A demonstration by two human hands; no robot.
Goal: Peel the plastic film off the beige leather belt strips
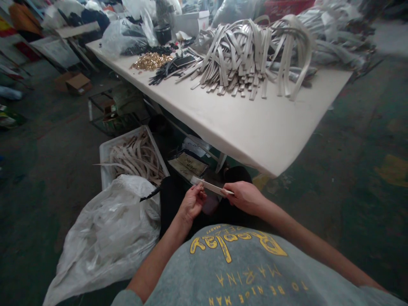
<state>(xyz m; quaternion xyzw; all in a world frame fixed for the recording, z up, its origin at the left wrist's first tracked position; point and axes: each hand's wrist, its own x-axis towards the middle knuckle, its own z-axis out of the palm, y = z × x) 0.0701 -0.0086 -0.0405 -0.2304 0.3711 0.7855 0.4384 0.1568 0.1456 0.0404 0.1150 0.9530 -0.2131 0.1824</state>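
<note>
Strap [211,186] looks light and bendy, best held near its ends, where left grip [193,201] and right grip [246,196] pinch it.

So the one cam's riding on the person's head, looking forward and steeply down over the grey shirt [178,272], and the left hand [193,202] and right hand [245,196] are sitting pretty close. The table [255,131] is stretching away beyond them, with the floor [357,195] filling both sides.
</note>
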